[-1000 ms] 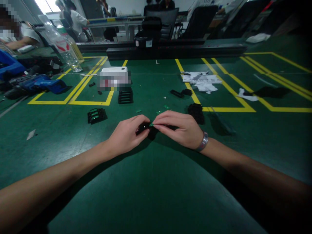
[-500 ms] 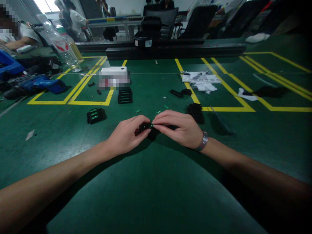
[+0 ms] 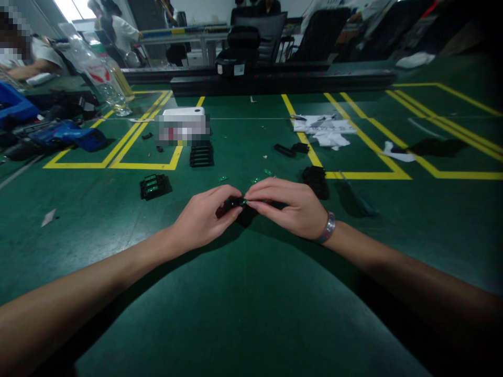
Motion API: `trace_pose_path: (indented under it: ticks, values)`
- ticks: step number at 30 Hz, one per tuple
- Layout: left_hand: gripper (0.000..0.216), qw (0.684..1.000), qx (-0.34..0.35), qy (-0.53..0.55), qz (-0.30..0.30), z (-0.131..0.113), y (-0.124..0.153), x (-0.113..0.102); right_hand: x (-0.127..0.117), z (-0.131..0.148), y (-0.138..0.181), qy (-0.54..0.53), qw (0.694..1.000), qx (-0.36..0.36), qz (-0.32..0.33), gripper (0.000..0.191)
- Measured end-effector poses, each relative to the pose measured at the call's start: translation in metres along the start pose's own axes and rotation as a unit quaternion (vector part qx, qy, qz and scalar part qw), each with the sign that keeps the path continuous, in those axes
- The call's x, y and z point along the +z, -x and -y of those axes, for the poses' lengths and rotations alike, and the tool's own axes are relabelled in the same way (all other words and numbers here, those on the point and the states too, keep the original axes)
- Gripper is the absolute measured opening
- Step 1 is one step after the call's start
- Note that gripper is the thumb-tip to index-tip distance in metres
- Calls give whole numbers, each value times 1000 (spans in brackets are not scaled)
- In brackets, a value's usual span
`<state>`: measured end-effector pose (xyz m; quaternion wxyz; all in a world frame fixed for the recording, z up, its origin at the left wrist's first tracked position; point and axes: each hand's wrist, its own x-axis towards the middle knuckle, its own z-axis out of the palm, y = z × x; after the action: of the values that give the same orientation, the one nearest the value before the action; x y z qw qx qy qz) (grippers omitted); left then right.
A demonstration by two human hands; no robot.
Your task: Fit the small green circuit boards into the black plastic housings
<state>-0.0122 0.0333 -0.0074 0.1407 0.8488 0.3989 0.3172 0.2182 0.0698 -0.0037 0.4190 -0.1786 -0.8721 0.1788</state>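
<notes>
Both my hands meet at the middle of the green table. My left hand is closed round a small black plastic part and holds it low over the mat. My right hand, with a bracelet at the wrist, pinches a tiny green chip against the top of that part. Most of the part is hidden under my fingers. Several loose green chips lie just beyond my hands.
A black holder with green chips lies at the left, a stack of black parts and a white box behind. Black pieces sit at the right, white papers farther back. Blue bins, a plastic bottle and a seated person are far left.
Almost nothing has moved. My hands stay together on the black part, with only a slight shift of the fingers.
</notes>
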Motion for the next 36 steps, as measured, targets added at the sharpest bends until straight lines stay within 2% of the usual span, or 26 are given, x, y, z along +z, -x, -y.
trace_pose_path:
  ticks: [36]
  values:
    - [18, 1000, 14, 4, -24, -2, -1, 0, 0, 1, 2, 1, 1000, 6, 7, 18]
